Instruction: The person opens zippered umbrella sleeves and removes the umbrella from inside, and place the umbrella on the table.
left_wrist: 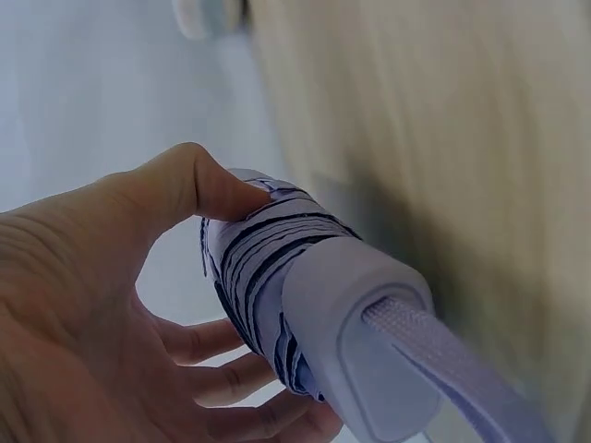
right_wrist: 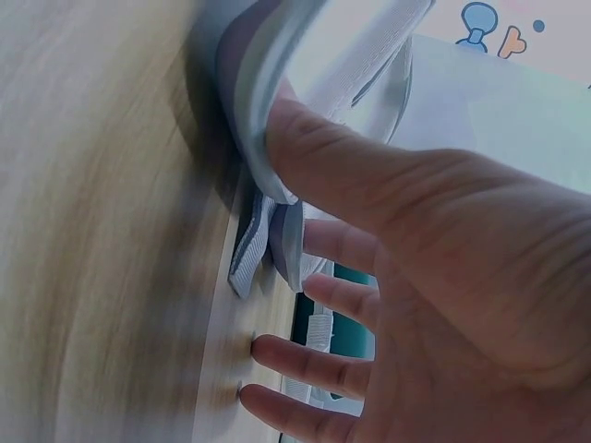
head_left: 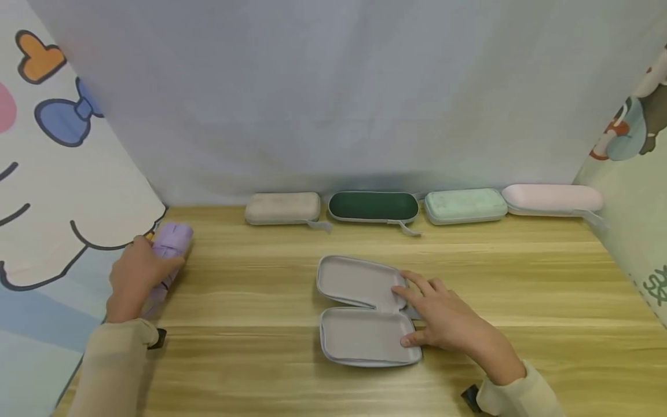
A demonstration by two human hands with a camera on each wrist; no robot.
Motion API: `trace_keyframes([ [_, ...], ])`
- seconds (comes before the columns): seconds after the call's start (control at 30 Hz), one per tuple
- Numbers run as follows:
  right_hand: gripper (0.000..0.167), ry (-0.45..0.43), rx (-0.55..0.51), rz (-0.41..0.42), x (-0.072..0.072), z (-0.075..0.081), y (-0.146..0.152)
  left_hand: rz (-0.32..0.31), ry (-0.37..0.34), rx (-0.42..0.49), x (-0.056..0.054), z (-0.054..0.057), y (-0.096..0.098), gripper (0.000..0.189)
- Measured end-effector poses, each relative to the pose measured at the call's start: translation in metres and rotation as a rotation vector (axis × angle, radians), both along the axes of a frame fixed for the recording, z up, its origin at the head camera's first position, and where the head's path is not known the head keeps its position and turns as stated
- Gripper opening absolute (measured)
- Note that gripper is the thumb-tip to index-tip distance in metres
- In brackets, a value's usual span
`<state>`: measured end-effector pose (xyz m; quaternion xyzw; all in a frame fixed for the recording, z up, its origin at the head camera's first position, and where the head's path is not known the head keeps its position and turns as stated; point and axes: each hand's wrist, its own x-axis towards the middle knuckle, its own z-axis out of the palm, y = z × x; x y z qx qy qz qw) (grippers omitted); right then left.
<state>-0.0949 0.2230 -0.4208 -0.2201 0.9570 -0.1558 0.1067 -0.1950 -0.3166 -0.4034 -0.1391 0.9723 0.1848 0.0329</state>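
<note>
At the table's left edge my left hand (head_left: 136, 272) grips a purple folded umbrella (head_left: 174, 238). In the left wrist view the thumb lies on its pleated fabric (left_wrist: 277, 258) and the fingers curl beneath; a strap (left_wrist: 443, 360) hangs from the pale handle end. My right hand (head_left: 443, 313) rests at the right side of an unzipped grey case (head_left: 359, 336), which lies spread flat in two halves. Its thumb touches the near half and a finger touches the far half. In the right wrist view the thumb crosses the case rim (right_wrist: 245, 101), the other fingers spread apart.
Along the back stand a beige case (head_left: 283, 208), a dark green case (head_left: 373, 206), a mint case (head_left: 465, 205) and a pink case (head_left: 554, 198). Behind them hangs a grey cloth (head_left: 339, 98). Printed cloths flank the wooden table (head_left: 245, 347) on both sides.
</note>
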Motion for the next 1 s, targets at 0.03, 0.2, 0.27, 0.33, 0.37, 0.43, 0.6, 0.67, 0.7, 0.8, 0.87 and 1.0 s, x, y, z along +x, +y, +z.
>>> trace_keyframes([
  [0.03,0.091,0.0,-0.001,-0.001,0.0,0.0,0.0,0.005,-0.012,-0.003,0.0,-0.003,-0.004,0.078],
  [0.2,0.091,0.0,-0.002,-0.001,0.0,0.0,0.0,0.005,-0.06,-0.018,-0.001,-0.014,-0.015,0.08],
  [0.27,0.091,-0.001,-0.002,-0.004,0.0,0.001,0.0,-0.01,-0.086,-0.013,-0.003,-0.015,-0.015,0.087],
  [0.33,0.091,-0.001,-0.001,-0.007,0.0,0.001,0.0,-0.02,-0.124,-0.007,-0.004,-0.013,-0.013,0.092],
  [0.37,0.091,0.0,-0.001,-0.007,0.001,0.001,0.0,-0.021,-0.141,-0.004,-0.005,-0.012,-0.011,0.094],
  [0.43,0.091,0.0,-0.005,-0.008,0.001,0.001,0.0,-0.01,-0.156,0.001,-0.003,-0.011,-0.006,0.093],
  [0.6,0.091,-0.005,-0.01,-0.004,0.0,0.0,-0.002,-0.012,0.032,-0.067,0.011,-0.013,0.016,0.066],
  [0.67,0.091,-0.008,-0.007,-0.003,0.0,0.0,-0.003,-0.047,0.136,-0.099,0.016,-0.014,0.029,0.052],
  [0.7,0.091,-0.008,-0.006,-0.004,0.0,0.0,-0.003,-0.064,0.171,-0.106,0.018,-0.013,0.036,0.049],
  [0.8,0.091,-0.014,-0.005,-0.005,0.0,0.0,-0.003,-0.148,0.198,-0.07,0.024,-0.009,0.056,0.047],
  [0.87,0.091,-0.02,-0.003,-0.005,0.001,0.0,-0.004,-0.208,0.182,-0.021,0.027,-0.006,0.068,0.049],
  [1.0,0.089,-0.026,-0.002,-0.003,0.001,0.0,-0.004,-0.323,0.13,0.098,0.032,-0.002,0.093,0.047],
])
